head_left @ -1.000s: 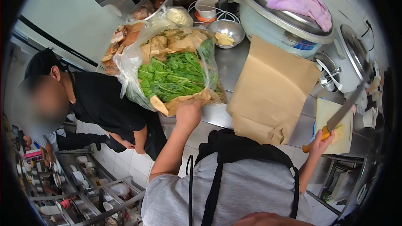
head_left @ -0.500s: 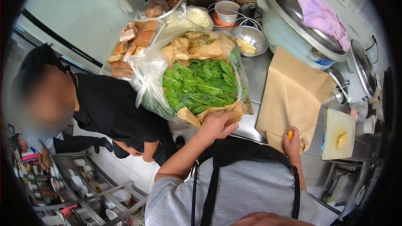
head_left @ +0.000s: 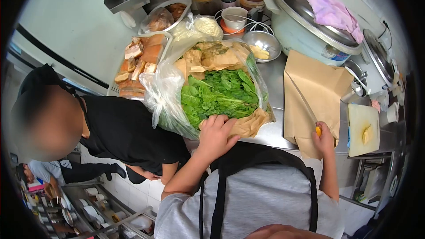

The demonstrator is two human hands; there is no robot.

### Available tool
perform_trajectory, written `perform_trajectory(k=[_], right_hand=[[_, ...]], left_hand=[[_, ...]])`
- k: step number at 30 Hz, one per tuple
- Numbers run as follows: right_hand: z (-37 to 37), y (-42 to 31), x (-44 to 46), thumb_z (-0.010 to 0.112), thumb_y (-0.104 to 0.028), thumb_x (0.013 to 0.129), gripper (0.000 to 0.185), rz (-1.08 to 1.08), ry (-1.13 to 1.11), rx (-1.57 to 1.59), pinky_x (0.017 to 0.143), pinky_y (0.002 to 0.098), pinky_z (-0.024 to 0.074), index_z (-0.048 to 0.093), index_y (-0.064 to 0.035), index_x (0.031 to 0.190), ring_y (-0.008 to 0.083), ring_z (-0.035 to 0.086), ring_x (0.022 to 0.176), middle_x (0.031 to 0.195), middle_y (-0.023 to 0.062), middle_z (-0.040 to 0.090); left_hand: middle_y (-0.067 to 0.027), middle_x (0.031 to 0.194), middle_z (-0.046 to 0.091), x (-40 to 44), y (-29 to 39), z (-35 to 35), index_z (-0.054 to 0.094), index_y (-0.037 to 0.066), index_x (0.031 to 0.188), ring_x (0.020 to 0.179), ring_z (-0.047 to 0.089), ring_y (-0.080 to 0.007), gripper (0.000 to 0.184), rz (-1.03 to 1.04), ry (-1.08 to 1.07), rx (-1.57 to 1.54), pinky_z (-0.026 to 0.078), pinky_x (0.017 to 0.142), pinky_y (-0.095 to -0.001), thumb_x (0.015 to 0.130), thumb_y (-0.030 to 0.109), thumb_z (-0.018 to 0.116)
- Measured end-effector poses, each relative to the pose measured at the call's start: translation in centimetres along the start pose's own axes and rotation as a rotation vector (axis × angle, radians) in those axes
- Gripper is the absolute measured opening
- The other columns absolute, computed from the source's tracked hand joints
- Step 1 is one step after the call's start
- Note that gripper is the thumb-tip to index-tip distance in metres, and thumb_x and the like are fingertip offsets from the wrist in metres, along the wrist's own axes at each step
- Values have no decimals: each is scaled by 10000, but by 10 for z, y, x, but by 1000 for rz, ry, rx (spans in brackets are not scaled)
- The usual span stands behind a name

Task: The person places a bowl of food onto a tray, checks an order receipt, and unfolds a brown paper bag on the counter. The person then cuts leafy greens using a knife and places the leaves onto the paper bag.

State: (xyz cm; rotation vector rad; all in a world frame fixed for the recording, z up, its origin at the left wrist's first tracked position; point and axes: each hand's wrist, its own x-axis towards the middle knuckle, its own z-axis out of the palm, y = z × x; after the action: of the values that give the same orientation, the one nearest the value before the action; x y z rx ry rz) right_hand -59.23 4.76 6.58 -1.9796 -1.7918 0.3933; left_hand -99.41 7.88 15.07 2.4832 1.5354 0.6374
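Note:
My right hand (head_left: pixel 324 138) is closed round the yellow handle of a long knife (head_left: pixel 303 98). The blade slants up and left over a sheet of brown paper (head_left: pixel 310 82). My left hand (head_left: pixel 216 138) rests on the near edge of a clear plastic bag (head_left: pixel 161 86), thumb apart from the fingers. Its fingertips touch the leafy greens (head_left: pixel 221 93) and the crumpled brown paper lining (head_left: pixel 251 124) there. The greens lie in a thick layer in the opened bag, with more brown paper folded back behind them.
Left of the bag, a white basket (head_left: pixel 113 89) holds meat chunks. Behind stand a metal bowl (head_left: pixel 271 44), tubs and a large lidded container (head_left: pixel 305 31) with a pink cloth. A cutting board (head_left: pixel 363 128) lies right. A person in black (head_left: pixel 128 119) stands close at left.
My left hand has shifted left along the bag's near edge onto the greens. The knife in my right hand has moved slightly right, and its blade now shows more clearly. The view has shifted a little.

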Motion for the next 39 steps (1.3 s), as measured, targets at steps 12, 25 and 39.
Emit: perform_trajectory(k=[12, 25, 39], right_hand=[[-5, -95, 85, 649, -259, 715, 493, -246, -65, -155, 815, 397, 418, 487, -40, 1126, 342, 499, 960, 1019, 181, 513], [53, -303, 152, 757, -509, 444, 1238, -796, -730, -297, 1040, 485, 106, 47, -156, 1395, 412, 92, 1297, 1405, 276, 28], [63, -284, 129, 740, -361, 542, 915, -876, -571, -107, 887, 414, 331, 301, -132, 1312, 302, 429, 1070, 1115, 143, 469]], left_hand=[[-24, 816, 534, 6, -15, 20, 585, 106, 776, 798, 501, -228, 100, 103, 288, -26, 373, 685, -384, 691, 150, 613], [-98, 794, 532, 46, -39, 1, 575, 63, 803, 764, 534, -296, 121, -47, 368, -62, 423, 659, -404, 717, 126, 632], [-148, 1248, 401, -26, -144, 16, 401, 57, 1222, 1143, 361, -333, 463, -710, 517, 332, 321, 887, -487, 805, 229, 506]])
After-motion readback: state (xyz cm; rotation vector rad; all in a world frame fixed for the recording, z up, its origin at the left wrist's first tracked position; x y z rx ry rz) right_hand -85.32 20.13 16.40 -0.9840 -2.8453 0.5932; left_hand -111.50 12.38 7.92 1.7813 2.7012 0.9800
